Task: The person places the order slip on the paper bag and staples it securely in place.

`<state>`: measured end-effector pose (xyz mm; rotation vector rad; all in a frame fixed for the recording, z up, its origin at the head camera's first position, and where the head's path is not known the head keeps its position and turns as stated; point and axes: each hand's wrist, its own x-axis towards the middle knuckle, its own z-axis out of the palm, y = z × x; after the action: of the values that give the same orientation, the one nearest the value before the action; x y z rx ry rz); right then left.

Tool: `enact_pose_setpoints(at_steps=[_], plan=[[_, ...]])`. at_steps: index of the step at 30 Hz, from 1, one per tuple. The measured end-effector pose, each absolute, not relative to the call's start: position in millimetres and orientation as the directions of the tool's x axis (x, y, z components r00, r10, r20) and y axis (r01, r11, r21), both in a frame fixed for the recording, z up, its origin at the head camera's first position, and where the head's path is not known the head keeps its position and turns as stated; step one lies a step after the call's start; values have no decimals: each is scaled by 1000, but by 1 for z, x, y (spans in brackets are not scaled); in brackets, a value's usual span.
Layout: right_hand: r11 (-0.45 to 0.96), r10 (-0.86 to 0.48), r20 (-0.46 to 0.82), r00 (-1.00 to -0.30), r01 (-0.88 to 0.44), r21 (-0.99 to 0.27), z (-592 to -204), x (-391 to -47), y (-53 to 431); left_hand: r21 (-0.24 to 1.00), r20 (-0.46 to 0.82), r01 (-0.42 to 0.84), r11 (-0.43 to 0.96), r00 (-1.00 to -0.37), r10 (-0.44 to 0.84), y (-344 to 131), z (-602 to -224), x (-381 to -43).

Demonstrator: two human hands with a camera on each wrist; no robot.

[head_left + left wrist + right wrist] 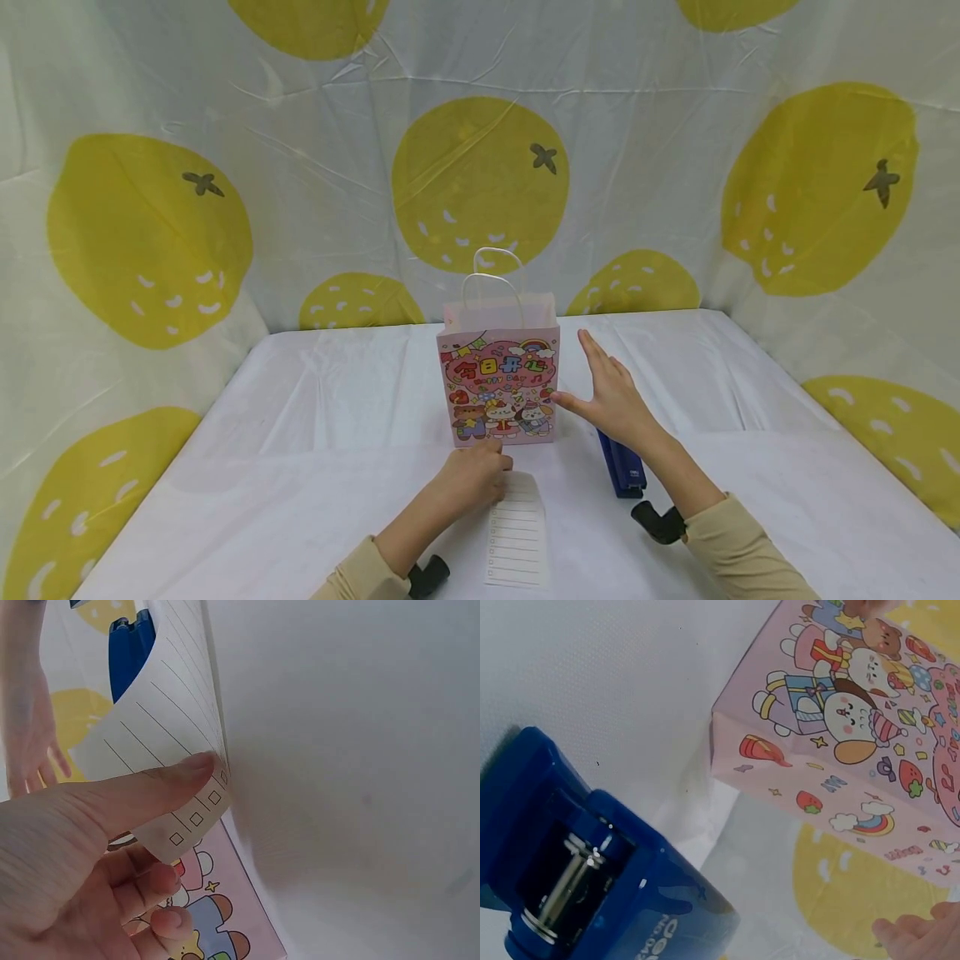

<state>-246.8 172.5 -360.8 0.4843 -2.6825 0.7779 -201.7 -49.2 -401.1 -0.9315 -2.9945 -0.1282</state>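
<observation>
A pink paper gift bag (498, 385) with cartoon animals and white twisted handles stands upright on the table. In front of it my left hand (472, 482) pinches the upper end of a narrow lined paper slip (517, 537) with small checkboxes. The left wrist view shows the thumb pressed on the bent paper (161, 701). My right hand (613, 398) is held up at the bag's right side, fingers straight, with the thumb tip overlapping the bag's edge in the head view. Below that hand lies a dark blue stapler (625, 468), seen close in the right wrist view.
The table has a white cloth (300, 500). Behind it and at both sides hangs a white curtain (315, 167) with large yellow fruit prints. A black curved piece (660, 522) sits at the right wrist, and a similar black piece (430, 577) at the left.
</observation>
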Motion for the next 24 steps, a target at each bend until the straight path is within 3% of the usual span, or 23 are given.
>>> enact_pose_setpoints(at_steps=[24], plan=[[794, -217, 392, -894, -395, -462, -361, -250, 167, 42, 204, 590, 806, -795, 571, -65, -392, -210]])
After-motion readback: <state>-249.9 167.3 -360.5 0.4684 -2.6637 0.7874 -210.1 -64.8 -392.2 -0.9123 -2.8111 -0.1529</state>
